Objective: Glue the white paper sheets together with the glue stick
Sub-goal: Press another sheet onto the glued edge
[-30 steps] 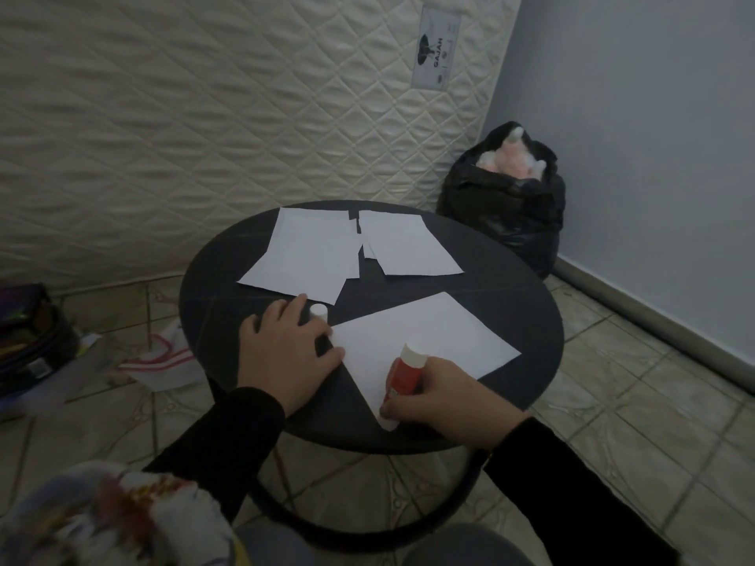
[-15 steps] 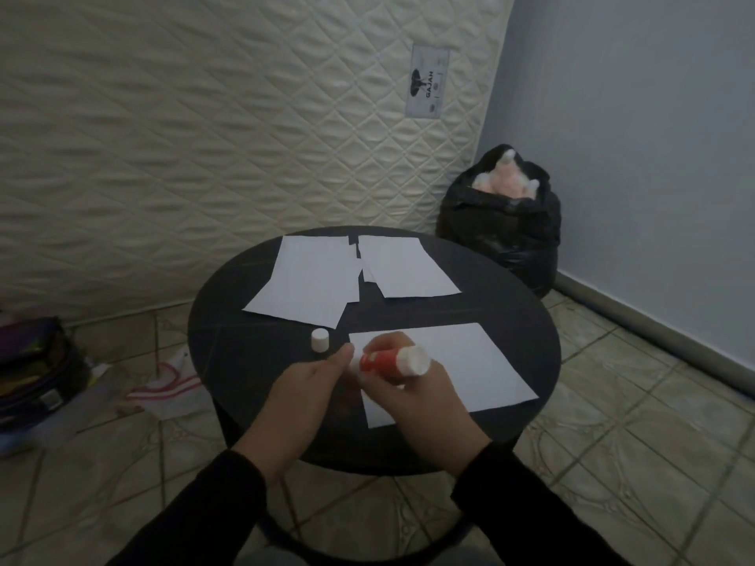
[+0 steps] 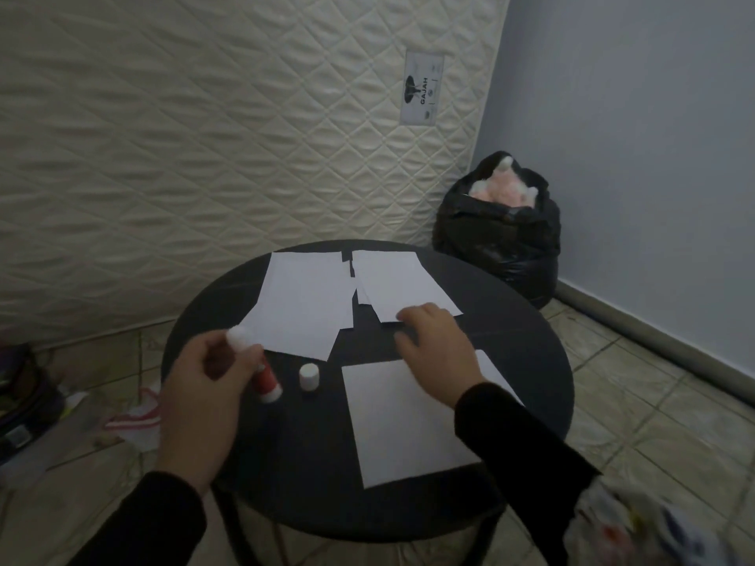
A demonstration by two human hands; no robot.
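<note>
A round black table (image 3: 523, 345) carries three white paper sheets. One sheet (image 3: 304, 304) lies at the back left, another (image 3: 392, 281) at the back right, and a third (image 3: 400, 426) near me. My left hand (image 3: 204, 386) holds the red glue stick (image 3: 267, 381) tilted over the table's left side, white tip up. Its white cap (image 3: 308, 375) stands upright on the table beside it. My right hand (image 3: 439, 349) hovers with fingers spread, fingertips at the near edge of the back right sheet and above the near sheet's far edge.
A quilted mattress (image 3: 204, 136) leans against the wall behind the table. A black bag (image 3: 498, 247) with pink and white stuffing sits in the right corner. Bags and clutter (image 3: 24, 402) lie on the tiled floor at the left.
The glue stick passed from my right hand to my left and moved to the table's left side. My right hand let go and reached forward toward the back right sheet.
</note>
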